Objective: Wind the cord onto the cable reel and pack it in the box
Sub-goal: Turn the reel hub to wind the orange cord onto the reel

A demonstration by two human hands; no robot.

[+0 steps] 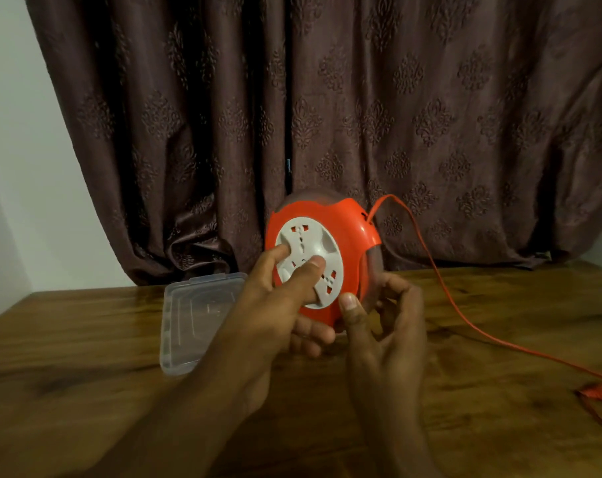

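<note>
Left hand (275, 305) fingers (309, 267) pressed into white dial (308, 263) for turning; right hand (382, 326) pinching red reel (327, 257) steady. Cord (441, 281) trailing right across desk (85, 357); box (196, 319) waiting left.

Cord (447, 288) runs off right edge — plug end blurred.

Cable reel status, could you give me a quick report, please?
Left hand fingers on white dial; right hand steadying cable reel. Cord mostly unwound across table. Clear box left, unobstructed.

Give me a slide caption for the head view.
Both hands turn the orange round plastic cable reel, orange cord trailing across the wooden table.
</note>
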